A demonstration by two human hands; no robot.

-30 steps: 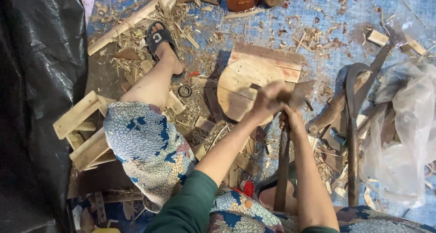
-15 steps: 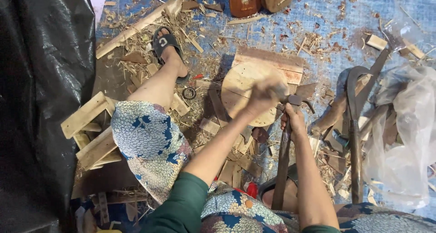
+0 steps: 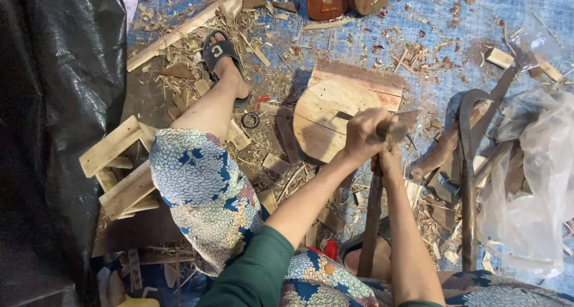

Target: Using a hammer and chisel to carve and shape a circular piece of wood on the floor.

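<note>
Left hand [image 3: 366, 135] clamped around a short wooden handle [image 3: 391, 129] at centre frame. Right hand [image 3: 390, 162] just below, closed around the top of a long dark wooden strip [image 3: 372, 217] standing nearly upright between the knees. Rounded wooden block [image 3: 326, 118] lying on the blue tarp [image 3: 430, 26] just behind both hands, amid shavings. Likely risk: a glancing blow off the narrow strip end, landing on the right-hand fingers so close beneath, or splitting the strip.

Blue woven tarp [image 3: 442, 26] covers floor, littered with wood chips [image 3: 281, 56]. Black plastic sheet [image 3: 54, 92] at left, clear plastic bag [image 3: 532, 181] at right. Even daylight.
</note>
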